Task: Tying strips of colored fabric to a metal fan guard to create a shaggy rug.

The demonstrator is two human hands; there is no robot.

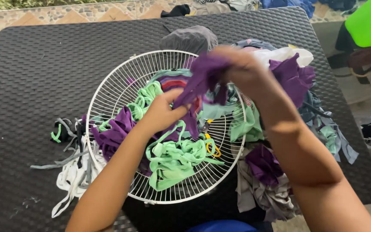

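Seen from above, two bare forearms reach out over a dark woven-textured counter (44, 64). Nearest the viewer, a heap of grey and purple fabric scraps (265, 180) lies at the counter's near right edge, and white and grey cloth strips (71, 172) trail off to the near left. Between them rests a round white wire fan guard (108, 86), lying flat, with mint-green fabric strips (174, 157) and purple pieces woven or piled across its spokes. The left hand (159, 114) hovers over the guard's centre, its fingers pressed together, pinching the lower end of a purple fabric strip (202, 75). The right hand (241, 64) sits a little farther out and higher — its fingers closed on the strip's upper end, so the cloth stretches between both hands. Just beyond, a grey cloth bundle (190, 38) touches the guard's far rim, and white and purple scraps (293, 71) pile to the right.
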